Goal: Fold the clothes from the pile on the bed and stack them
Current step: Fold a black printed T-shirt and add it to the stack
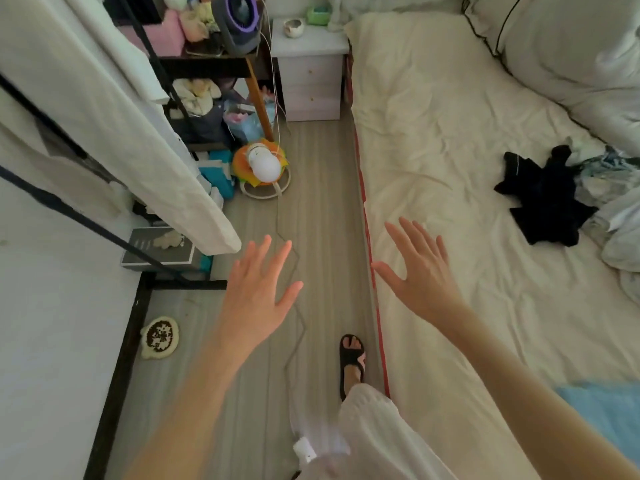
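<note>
A: Which step is this, would you say?

B: The very start, by my reading. Both hands are empty. The left hand is out over the floor with fingers spread, and the right hand hangs just over the near edge of the bed, fingers straight too. Neither touches any cloth.

A: And the clothes?

B: The pile lies at the far right of the bed, well apart from both hands. A dark garment sprawls at its near side, with pale bluish pieces bunched behind it up against the rumpled duvet. Nothing looks folded, and I see no stack.

A: So what does the next move call for?

B: Likely a turn toward the bed and a long reach with the right hand. The dark garment is nearest and lies loose, so it seems the easy first pick. The open sheet between hands and pile would serve for spreading it flat.

A: Any snag?

B: It is crumpled, so finding its edges may take both hands.
</note>
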### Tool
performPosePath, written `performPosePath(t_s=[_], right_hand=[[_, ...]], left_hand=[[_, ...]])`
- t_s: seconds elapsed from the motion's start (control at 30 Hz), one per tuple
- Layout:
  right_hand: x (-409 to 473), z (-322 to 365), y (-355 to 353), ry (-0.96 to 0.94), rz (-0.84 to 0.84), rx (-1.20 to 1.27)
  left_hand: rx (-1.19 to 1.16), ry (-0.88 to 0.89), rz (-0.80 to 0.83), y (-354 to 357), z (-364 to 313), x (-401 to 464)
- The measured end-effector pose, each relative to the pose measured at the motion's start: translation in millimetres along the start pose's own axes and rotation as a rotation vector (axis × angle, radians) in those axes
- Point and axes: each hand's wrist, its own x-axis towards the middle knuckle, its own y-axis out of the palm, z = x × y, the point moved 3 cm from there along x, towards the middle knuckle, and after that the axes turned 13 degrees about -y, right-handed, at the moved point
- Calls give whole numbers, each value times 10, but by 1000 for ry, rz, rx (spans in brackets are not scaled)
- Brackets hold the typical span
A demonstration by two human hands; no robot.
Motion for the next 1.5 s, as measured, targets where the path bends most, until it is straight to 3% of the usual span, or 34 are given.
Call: performPosePath(t_s=[0.27,0.53,0.7,0.97,1.17,1.5], right_hand=[[1282,-812,-832,32,-166,-28],[2176,-1254,-1138,95,-200,-77],[2792,-1594,-1150,192,-234,-121],[3260,-2008,-1220,517,-341,-140],[3076,-2671,-1154,740,-274,-170],[2465,-4785,-830,1016,-182,-162]], left_hand=[[-59,154,-50,-442,-966,1609],[-84,265,-116,-904,-1441,2883],[-31,415,-51,-909,-1710,3831],[82,662,114,-970,-2322,5225],[110,909,217,-502,-3224,5525],[298,1135,277,1235,-4960,5758]])
